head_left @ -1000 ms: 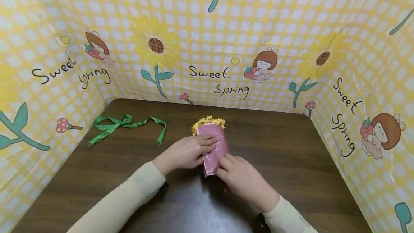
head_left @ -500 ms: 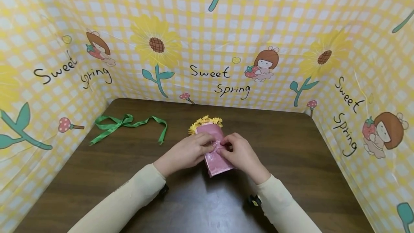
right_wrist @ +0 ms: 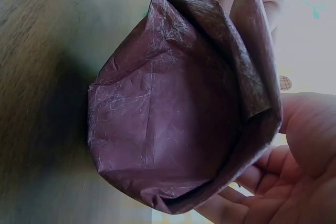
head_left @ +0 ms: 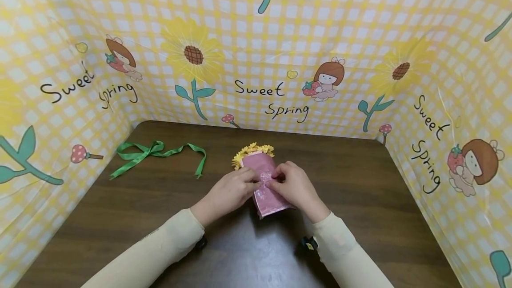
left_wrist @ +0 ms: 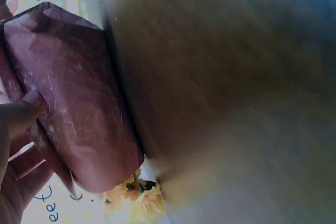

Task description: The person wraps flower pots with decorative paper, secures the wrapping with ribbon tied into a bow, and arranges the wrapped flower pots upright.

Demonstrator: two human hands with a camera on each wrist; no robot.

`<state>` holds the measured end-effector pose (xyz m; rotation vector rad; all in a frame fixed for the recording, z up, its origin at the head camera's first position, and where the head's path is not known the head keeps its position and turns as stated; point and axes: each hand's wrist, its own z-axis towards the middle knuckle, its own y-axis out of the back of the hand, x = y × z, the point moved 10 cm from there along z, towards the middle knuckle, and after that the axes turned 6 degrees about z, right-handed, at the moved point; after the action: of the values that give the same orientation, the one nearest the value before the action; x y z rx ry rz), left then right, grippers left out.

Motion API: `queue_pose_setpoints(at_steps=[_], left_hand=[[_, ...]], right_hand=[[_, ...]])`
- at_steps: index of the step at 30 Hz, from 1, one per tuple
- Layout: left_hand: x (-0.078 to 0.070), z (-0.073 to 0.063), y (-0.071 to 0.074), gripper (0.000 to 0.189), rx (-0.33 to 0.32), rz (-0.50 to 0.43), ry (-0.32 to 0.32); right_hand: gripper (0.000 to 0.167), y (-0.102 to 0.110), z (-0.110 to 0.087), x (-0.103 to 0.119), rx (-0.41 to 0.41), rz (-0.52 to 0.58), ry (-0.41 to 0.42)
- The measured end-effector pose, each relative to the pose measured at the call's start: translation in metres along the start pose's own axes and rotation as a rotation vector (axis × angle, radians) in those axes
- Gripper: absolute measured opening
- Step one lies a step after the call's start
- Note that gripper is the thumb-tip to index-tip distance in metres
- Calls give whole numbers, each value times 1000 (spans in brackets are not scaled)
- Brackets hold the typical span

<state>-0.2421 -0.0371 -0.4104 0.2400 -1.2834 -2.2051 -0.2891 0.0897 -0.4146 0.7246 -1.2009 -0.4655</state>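
Pink wrapping paper is rolled around a bunch of yellow flowers, whose heads poke out at the far end. My left hand pinches the paper's upper side from the left, the thumb lying on the sheet in the left wrist view. From the right, my right hand pinches the same overlapping part between thumb and fingers. The near end of the wrap gapes in the right wrist view, showing the hollow inside of the paper. Stems are hidden by the paper.
A green ribbon, looped with a loose tail, lies at the back left of the dark wooden table. A yellow checked cloth with printed flowers and words encloses the table's back and sides.
My right hand has moved from the wrap's near right edge up to its middle, close to my left hand. The near end of the wrap has widened to the right.
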Motion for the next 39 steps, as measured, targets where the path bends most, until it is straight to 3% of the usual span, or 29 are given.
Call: queue_pose_setpoints(at_steps=[12,18,23,26,29,39], left_hand=[[-3,-2,3,8,-4,27,89],[-2,-5,-1,16,83,13,132],[8,-6,-7,18,164,-132,287],[16,-7,-9,17,175,-229,395],[19,-7,-9,19,183,-277,462],[25,-2,-18,21,228,-373,459]], right_hand=[[20,0,-4,-3,-33,32,-17],[22,1,-5,-1,-49,12,-23],[23,1,-5,-2,-59,-4,-33],[24,1,-5,-3,-66,-10,-31],[24,1,-5,-5,-69,-10,-39],[23,1,-9,-7,-98,-1,-50]])
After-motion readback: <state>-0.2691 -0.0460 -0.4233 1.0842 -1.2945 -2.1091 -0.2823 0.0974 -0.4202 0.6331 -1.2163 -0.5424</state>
